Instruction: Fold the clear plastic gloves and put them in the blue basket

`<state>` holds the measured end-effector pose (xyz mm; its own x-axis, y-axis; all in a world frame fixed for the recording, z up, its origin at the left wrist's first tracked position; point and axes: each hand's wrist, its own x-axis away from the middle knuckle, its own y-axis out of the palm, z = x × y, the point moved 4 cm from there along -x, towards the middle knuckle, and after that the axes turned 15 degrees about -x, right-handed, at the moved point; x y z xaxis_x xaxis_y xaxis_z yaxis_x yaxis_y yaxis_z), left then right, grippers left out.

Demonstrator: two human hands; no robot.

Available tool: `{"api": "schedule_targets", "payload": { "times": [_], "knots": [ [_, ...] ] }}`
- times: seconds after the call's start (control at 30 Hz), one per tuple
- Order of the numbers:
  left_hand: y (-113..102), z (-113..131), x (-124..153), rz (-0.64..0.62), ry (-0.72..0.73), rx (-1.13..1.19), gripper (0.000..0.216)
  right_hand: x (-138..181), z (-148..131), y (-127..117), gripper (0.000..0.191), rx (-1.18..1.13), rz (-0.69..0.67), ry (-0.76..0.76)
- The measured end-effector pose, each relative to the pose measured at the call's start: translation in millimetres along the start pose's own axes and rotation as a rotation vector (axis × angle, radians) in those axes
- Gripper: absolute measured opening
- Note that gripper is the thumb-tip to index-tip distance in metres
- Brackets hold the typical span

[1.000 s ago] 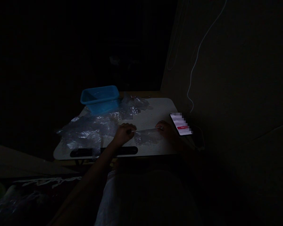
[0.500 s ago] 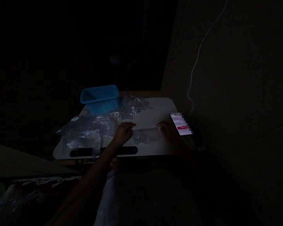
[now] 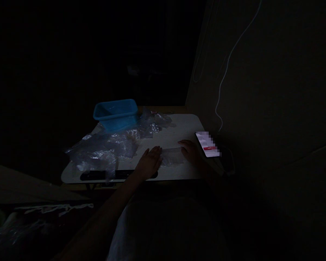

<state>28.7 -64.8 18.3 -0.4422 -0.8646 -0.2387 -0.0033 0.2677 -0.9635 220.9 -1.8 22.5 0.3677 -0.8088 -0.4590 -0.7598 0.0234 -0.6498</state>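
The room is very dark. A small clear plastic bag (image 3: 173, 156) lies flat on the white lap table (image 3: 176, 132) in front of me. My left hand (image 3: 150, 162) rests palm down on the bag's left end, fingers stretched out. On the bag's right end sits my right hand (image 3: 189, 151), dim, its fingers lying flat as far as I can see. Both hands press the bag against the table top.
A heap of crumpled clear plastic bags (image 3: 101, 148) covers the table's left half. A blue plastic tub (image 3: 115, 113) stands at the back left. A lit phone (image 3: 208, 144) lies at the right edge, with a white cable (image 3: 223, 78) on the wall behind.
My left hand has gone from a pinch on the bag's upper edge to lying flat on it, a little nearer to me. The bag now lies flattened.
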Motion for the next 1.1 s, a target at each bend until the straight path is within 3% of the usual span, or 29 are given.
{"api": "schedule_targets", "payload": {
  "times": [0.4, 0.57, 0.8, 1.1],
  "knots": [
    [5.7, 0.3, 1.3, -0.035, -0.008, -0.116, 0.052, 2.3, 6.5, -4.9, 0.036, -0.021, 0.086, 0.022],
    [3.4, 1.2, -0.5, -0.067, -0.013, -0.105, 0.053, 9.1, -24.9, -0.6, 0.048, -0.014, 0.113, -0.038],
    [0.2, 1.9, -1.2, -0.135, 0.0, -0.115, 0.055, 27.1, -90.7, 49.3, 0.059, 0.003, -0.152, -0.093],
    [-3.4, 3.2, -1.2, -0.184, 0.001, -0.185, 0.053, 31.5, -77.0, 50.6, 0.058, 0.306, -0.295, -0.03]
  ]
}}
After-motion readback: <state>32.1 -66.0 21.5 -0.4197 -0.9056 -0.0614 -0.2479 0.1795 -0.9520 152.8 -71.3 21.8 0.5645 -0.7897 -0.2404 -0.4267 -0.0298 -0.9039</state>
